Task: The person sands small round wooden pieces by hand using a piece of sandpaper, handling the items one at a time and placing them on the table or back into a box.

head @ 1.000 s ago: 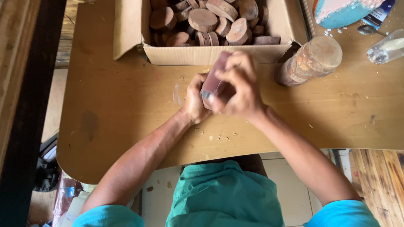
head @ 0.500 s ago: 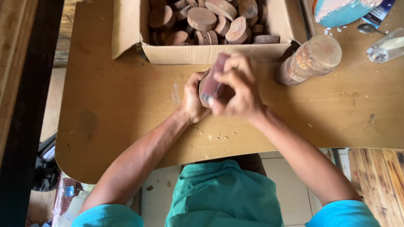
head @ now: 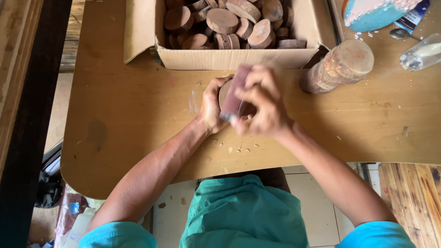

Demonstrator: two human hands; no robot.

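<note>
Wood slice (head: 225,92) stands on edge just above the counter (head: 128,119), clamped in left hand (head: 212,106) so its rim faces the sanding block (head: 235,92) gripped in right hand (head: 262,104). Crumbs (head: 236,148) lie beneath; box of slices (head: 229,59) just beyond.

We see a tan table (head: 128,119) with a darker brown stain at its left part; pale chips (head: 236,147) speckle it near the edge; the box (head: 239,59) is plain light-brown cardboard; the discs (head: 223,20) in it run from pinkish tan faces to dark brown rims; the block (head: 232,94) in our right hand (head: 262,103) is dull reddish maroon; the disc (head: 224,92) at our left hand (head: 210,106) shows a pale tan face; the stack (head: 342,66) is mottled orange-brown with a pale pink top; the dish (head: 374,11) is turquoise with a pinkish-white top; our shirt (head: 239,216) is green; our sleeves (head: 117,236) are bright blue; the floor tiles (head: 312,193) are cream.
</note>
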